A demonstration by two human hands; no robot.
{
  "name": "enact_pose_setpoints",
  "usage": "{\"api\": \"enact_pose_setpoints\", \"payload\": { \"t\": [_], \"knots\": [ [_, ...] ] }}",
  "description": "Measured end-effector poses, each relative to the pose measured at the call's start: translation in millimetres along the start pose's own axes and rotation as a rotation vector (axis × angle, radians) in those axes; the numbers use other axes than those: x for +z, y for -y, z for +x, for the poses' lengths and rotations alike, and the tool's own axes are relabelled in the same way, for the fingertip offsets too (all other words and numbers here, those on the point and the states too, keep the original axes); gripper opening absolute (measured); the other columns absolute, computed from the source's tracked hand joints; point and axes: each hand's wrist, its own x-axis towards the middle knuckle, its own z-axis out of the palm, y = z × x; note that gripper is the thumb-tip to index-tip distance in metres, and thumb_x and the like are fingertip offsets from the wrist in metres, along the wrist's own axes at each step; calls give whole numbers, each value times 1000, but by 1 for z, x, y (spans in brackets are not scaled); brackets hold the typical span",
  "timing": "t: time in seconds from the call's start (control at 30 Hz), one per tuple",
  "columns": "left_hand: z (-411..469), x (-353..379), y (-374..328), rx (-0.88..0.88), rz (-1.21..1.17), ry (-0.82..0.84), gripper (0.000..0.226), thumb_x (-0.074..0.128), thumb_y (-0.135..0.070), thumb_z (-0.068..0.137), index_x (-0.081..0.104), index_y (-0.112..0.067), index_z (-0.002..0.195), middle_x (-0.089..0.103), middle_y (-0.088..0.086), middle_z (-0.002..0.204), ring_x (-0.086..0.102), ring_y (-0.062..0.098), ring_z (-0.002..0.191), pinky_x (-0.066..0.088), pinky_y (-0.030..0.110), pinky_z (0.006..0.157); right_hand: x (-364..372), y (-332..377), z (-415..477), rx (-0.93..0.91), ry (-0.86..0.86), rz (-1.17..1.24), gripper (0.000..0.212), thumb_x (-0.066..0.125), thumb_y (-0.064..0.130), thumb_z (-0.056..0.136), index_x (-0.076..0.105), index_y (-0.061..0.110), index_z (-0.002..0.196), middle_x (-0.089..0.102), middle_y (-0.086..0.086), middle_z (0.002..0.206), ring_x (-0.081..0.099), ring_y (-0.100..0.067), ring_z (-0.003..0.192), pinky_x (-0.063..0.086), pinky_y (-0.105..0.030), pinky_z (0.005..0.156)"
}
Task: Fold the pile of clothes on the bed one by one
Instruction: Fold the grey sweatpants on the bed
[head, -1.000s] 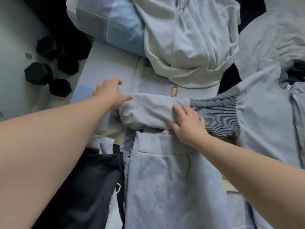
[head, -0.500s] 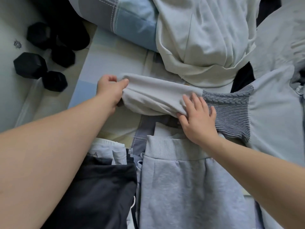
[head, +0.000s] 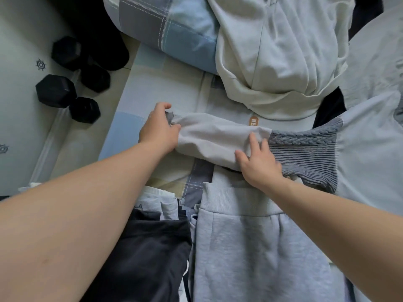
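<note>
my left hand (head: 160, 127) pinches the cuff end of the sleeve (head: 218, 136), fingers curled on the cloth. my right hand (head: 259, 162) presses flat on the sleeve beside the knit panel (head: 303, 149), fingers straight, gripping nothing. the top (head: 368, 153) lies spread on the bed (head: 157, 88), sleeve not yet folded in. progress: early, i judge. the white heap (head: 272, 62) behind is crumpled; grey trousers (head: 250, 247) and a dark garment (head: 148, 247) lie flat nearest me.

A black dumbbell (head: 56, 90) lies on the pale floor (head: 15, 118) at the left. A second black dumbbell (head: 66, 52) lies just behind it. A small dark round mark (head: 40, 64) is on the floor. A blue and grey checked pillow (head: 170, 29) is at the top.
</note>
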Motion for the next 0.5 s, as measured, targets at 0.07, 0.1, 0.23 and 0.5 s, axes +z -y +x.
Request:
{"api": "enact_pose_setpoints", "payload": {
  "t": [0.07,0.1,0.23,0.5],
  "knots": [
    [-7,5,0,-11,118,11,52,63,-31,94,43,-26,141,35,5,148,50,33,124,39,38,104,8,14,0,-143,165,181,72,43,50,103,8,28,161,14,-2,168,23,-24,152,20,-44,123],
    [-12,6,0,-7,201,3,51,62,-33,93,44,-26,140,31,5,151,46,35,128,37,41,107,11,22,-3,-200,278,289,70,47,44,104,11,27,162,19,1,167,25,-19,152,19,-35,123],
    [-33,6,-6,113,438,14,52,59,-34,93,42,-31,142,15,1,164,24,31,144,25,45,113,9,31,-20,-340,339,446,61,51,39,103,25,36,158,39,1,159,36,-11,146,26,-29,120],
    [-104,52,-63,400,640,82,60,49,-47,99,27,-34,154,2,0,169,0,28,154,7,49,121,-50,-75,-51,-368,-33,-38,62,45,46,102,19,40,158,19,6,167,12,-18,155,13,-48,124]
  ]
}}
